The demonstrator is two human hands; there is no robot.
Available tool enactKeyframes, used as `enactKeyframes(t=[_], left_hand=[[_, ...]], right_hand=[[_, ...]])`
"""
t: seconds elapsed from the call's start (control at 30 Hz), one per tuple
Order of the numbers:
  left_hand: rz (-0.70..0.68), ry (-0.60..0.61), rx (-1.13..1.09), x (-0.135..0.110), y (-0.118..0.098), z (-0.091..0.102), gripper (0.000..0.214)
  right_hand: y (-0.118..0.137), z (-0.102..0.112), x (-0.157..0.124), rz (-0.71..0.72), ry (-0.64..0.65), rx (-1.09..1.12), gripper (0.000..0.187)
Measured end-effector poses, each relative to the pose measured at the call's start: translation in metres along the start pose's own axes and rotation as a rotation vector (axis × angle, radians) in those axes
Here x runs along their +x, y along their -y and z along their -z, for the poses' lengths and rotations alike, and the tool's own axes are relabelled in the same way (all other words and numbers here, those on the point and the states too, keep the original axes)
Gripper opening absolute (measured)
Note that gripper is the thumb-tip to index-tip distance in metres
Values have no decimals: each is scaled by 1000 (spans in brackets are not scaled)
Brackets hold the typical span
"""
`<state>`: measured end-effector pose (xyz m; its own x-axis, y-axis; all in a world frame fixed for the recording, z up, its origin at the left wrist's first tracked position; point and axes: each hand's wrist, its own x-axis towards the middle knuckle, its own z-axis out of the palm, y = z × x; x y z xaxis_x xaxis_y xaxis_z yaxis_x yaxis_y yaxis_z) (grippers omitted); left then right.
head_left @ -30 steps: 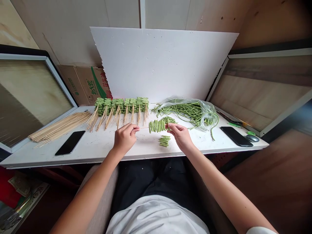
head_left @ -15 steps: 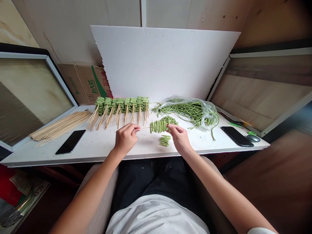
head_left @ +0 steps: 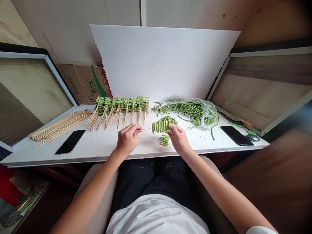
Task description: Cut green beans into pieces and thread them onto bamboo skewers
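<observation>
My left hand (head_left: 128, 139) pinches the bare end of a thin wooden skewer (head_left: 147, 128), which runs to the right. A row of folded green yardlong beans (head_left: 160, 126) is threaded on the skewer's far part. My right hand (head_left: 179, 139) grips the beans at the skewer's tip, its fingers partly hiding the last folds. Just below lies a small stack of cut beans (head_left: 164, 140). A loose heap of beans (head_left: 172, 120) sits just behind the skewer, close to my right hand.
Filled skewers (head_left: 122, 105) lie side by side along the back of the white table (head_left: 102, 156), with bare skewers (head_left: 60, 126) and a phone (head_left: 70, 142) to the left. A plastic bag of long beans (head_left: 187, 110) and another phone (head_left: 236, 136) are to the right. A white foam board (head_left: 163, 61) stands behind.
Both hands and the bean-laden skewer have shifted slightly to the right, with the beans now closer to my right hand's fingers. The table items are unmoved.
</observation>
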<state>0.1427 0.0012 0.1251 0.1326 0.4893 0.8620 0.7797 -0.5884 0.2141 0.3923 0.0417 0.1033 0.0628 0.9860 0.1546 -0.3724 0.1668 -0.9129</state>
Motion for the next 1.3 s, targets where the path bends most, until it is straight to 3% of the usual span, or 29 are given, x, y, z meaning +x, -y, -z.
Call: enactKeyframes(t=[0.23,0.5,0.7,1.03,1.3], left_hand=[[4,29,-6,-2,1,-4,22],[-7,25,-6,-1,-1,-3,21],[-28,15,-23,-1,-1,-2,22],[68,-3,-20,0,6,0,17],[124,22,-65,0,9,-2,16]], right_hand=[[7,1,2,-91,43,67,33],[5,2,3,-70,14,-32,33],[11,-3,-3,-115,-11,97,33],[13,-5,-5,-61,115,66,29],[15,-6,-8,-79,137,55,29]])
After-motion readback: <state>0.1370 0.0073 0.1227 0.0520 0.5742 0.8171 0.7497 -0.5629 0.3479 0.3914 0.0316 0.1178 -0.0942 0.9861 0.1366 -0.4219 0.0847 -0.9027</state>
